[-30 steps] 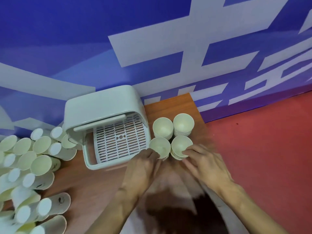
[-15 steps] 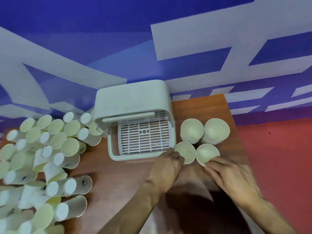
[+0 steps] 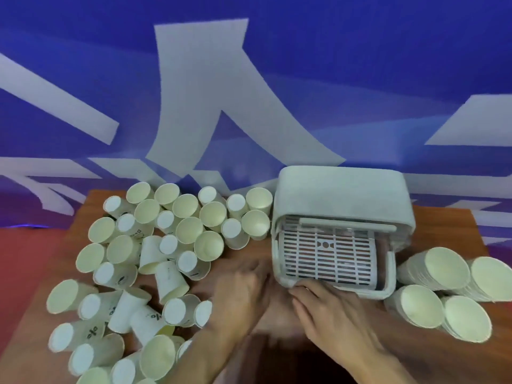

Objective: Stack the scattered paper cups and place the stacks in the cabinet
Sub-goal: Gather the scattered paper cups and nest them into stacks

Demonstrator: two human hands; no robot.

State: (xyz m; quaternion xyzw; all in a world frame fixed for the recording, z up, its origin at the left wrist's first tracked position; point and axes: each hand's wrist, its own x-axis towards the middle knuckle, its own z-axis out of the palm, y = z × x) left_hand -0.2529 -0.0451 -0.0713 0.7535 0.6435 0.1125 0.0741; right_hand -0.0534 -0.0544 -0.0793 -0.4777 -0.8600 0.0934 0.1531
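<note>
Several scattered pale paper cups (image 3: 155, 261) lie and stand over the left half of the wooden table (image 3: 249, 253). The pale cabinet (image 3: 340, 195) stands right of them, its front open onto a bare slatted tray (image 3: 327, 253). Several stacks of cups (image 3: 446, 270) lean on their sides right of the cabinet. My left hand (image 3: 243, 297) is over the table between the loose cups and the cabinet, blurred, holding nothing. My right hand (image 3: 327, 309) is just in front of the cabinet's lower front edge, fingers straight and pointing left, with nothing in it.
A blue wall with large white shapes (image 3: 210, 106) rises right behind the table. Red floor (image 3: 25, 259) shows left of the table. The table's right end is crowded by the stacks, and loose cups reach down to the near left edge.
The view has swung left, so the cabinet and stacks now sit at the right. Both hands have left the stacks and moved left, in front of the cabinet.
</note>
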